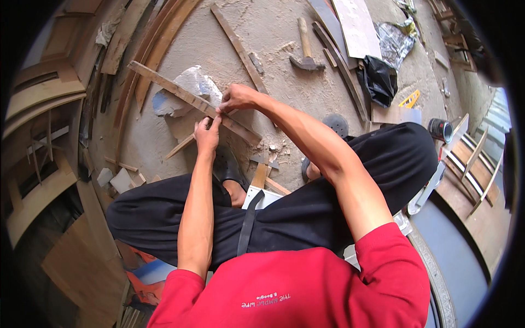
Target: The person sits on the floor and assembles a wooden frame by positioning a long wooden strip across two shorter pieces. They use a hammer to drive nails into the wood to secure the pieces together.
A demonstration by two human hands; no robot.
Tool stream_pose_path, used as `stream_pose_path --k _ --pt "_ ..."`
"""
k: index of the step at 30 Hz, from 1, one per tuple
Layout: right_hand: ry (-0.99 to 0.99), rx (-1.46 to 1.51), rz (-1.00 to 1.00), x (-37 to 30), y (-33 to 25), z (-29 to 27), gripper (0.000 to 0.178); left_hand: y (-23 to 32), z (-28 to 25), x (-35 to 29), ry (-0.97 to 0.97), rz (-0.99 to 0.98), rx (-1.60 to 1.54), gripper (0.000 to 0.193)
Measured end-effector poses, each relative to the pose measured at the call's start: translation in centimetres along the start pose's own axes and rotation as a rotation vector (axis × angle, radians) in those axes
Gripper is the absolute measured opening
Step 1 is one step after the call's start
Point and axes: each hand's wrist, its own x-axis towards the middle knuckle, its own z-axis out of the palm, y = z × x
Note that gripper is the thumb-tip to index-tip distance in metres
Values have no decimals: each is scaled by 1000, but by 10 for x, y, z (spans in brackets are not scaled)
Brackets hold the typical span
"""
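A narrow wooden strip (pixel 175 90) lies slantwise in front of me, across a rough whitish block (pixel 191 81) on the floor. Over its middle, my left hand (pixel 206 134) is closed, with thumb and fingertip pinched at the strip's near edge. My right hand (pixel 239 98) comes in from the right, also pinched, and its fingertips meet those of the left. Whatever sits between the fingertips is too small to make out. Close to my feet lies a tool with a dark metal head and a wooden handle (pixel 260 176).
Beyond my right hand a hammer (pixel 306 46) lies on the concrete floor, near a thin wooden strip (pixel 239 49). At the right are a black plastic bag (pixel 379 82), a yellow-handled tool (pixel 409 99) and a can (pixel 439 129). Wooden frames (pixel 49 93) stand at the left.
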Motion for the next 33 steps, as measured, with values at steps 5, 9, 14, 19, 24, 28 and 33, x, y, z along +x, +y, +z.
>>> stream_pose_path --k 5,9,14,19,24,28,33 --pt "-11 80 25 1 -3 1 43 1 1 -1 19 -4 -124 39" --pt "51 -62 -64 12 3 5 37 -4 1 6 -31 -9 -208 36" --pt "3 -144 -51 21 -6 8 33 3 -6 2 -83 -57 -164 42" --pt "-12 -311 5 34 -8 6 38 4 -4 5 -112 -51 -164 46" --pt "35 -349 116 35 -13 10 43 1 -5 6 -136 -69 -185 49" --pt "-1 -351 163 35 -17 9 41 3 -2 5 -93 -82 -146 49" --pt "-54 -319 58 32 -14 8 36 -9 -2 11 -97 -17 -137 35"
